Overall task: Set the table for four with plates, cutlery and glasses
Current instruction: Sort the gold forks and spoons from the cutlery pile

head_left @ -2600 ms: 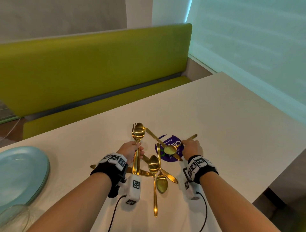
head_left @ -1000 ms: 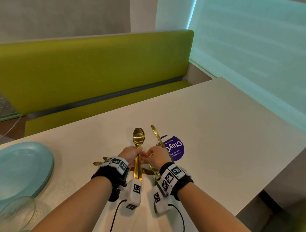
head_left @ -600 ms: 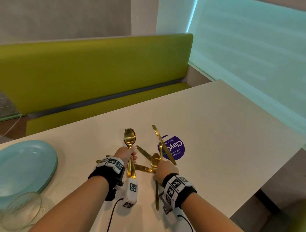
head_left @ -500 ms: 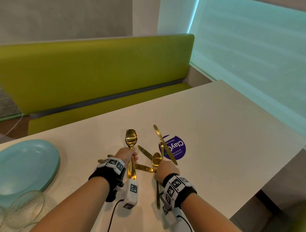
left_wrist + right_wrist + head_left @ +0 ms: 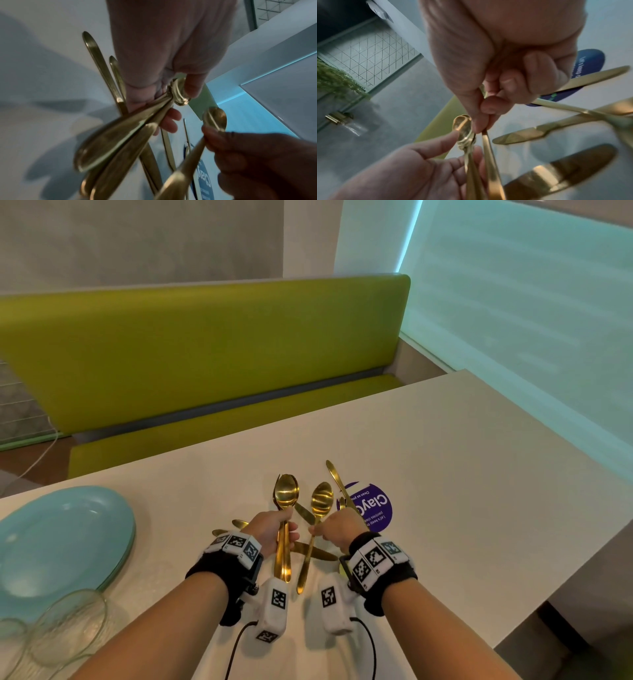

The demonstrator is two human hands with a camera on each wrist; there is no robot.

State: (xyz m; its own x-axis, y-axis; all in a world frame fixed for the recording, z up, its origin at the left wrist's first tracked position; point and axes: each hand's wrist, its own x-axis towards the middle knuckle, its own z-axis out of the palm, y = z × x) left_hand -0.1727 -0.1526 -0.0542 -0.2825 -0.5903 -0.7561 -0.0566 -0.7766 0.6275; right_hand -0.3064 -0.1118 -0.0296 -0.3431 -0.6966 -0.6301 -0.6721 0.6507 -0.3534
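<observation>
My left hand (image 5: 274, 530) grips a bundle of gold cutlery (image 5: 286, 498) by the handles, a spoon bowl on top. In the left wrist view the bundle (image 5: 120, 135) fans out below the left hand (image 5: 163, 65). Just to its right, my right hand (image 5: 337, 530) pinches a single gold spoon (image 5: 322, 503) by its neck, bowl up and handle hanging toward me. The right wrist view shows the right hand's thumb and fingers closed on the spoon (image 5: 489, 155), close to the bundle (image 5: 464, 129). Pale blue plates (image 5: 61, 542) are stacked at the left, with clear glasses (image 5: 65, 625) in front of them.
Loose gold knives (image 5: 306, 515) and other handles (image 5: 239, 523) lie on the white table (image 5: 462, 474) under and beside my hands. One knife (image 5: 337, 482) lies across a round purple sticker (image 5: 376, 505). A green bench (image 5: 205, 354) runs along the table's far side.
My right hand has picked a spoon up off the table and brought it next to the left hand's bundle. The left hand kept its grip and barely moved.
</observation>
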